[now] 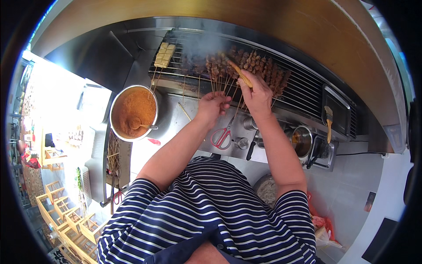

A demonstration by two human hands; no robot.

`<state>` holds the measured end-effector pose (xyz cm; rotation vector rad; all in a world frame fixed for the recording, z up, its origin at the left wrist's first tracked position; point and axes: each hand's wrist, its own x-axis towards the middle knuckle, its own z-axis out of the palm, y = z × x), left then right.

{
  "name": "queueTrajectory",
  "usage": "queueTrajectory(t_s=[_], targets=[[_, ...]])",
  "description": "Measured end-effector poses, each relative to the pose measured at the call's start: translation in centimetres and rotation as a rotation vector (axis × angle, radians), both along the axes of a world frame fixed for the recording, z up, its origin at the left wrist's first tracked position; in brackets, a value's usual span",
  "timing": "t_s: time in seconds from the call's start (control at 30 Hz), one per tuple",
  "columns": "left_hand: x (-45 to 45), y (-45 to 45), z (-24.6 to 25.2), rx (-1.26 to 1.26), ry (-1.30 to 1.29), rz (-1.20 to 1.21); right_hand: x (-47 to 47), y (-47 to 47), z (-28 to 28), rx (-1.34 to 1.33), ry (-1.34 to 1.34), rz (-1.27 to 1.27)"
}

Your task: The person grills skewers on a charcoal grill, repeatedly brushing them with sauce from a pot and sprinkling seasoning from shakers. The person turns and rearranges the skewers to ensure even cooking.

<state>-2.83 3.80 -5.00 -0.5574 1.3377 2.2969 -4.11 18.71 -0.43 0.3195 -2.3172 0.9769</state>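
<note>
My left hand (214,105) is closed around the lower ends of several wooden skewers (221,86). Their browned meat pieces (216,67) lie on the grill grate (301,89), with smoke rising behind. In my right hand (257,94) is the yellowish wooden handle of a basting brush (239,71); its tip reaches over the meat, where the bristles are hard to make out. More meat skewers (263,67) lie packed side by side to the right, partly hidden by that hand. Two skewers of pale, block-shaped food (165,55) rest at the grill's left end.
A metal pot of orange-red seasoning powder (133,110) with a spoon (136,123) stands left. Red-handled scissors (222,137), a small glass jar (243,143) and a black-handled knife (251,150) lie on the steel counter. Right are a pot of liquid (301,140) and another brush (329,123) on a tray.
</note>
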Motion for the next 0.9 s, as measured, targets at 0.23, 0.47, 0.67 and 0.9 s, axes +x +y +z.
queueTrajectory(t_s=[0.23,0.47,0.67,0.9], targets=[[-0.4,-0.6,-0.4,0.221,-0.143,0.055,-0.1,1.4,-0.2,0.008,0.038,-0.013],[-1.2,-0.5,-0.7,0.124,-0.07,-0.165,1.2,2.9,-0.8,0.185,-0.024,0.018],[-0.4,1.6,-0.7,0.082,-0.032,-0.215,2.2,5.1,-0.5,0.325,-0.092,0.019],[-0.2,2.4,-0.9,0.247,-0.06,-0.203,2.0,6.0,-0.1,0.265,-0.031,-0.012]])
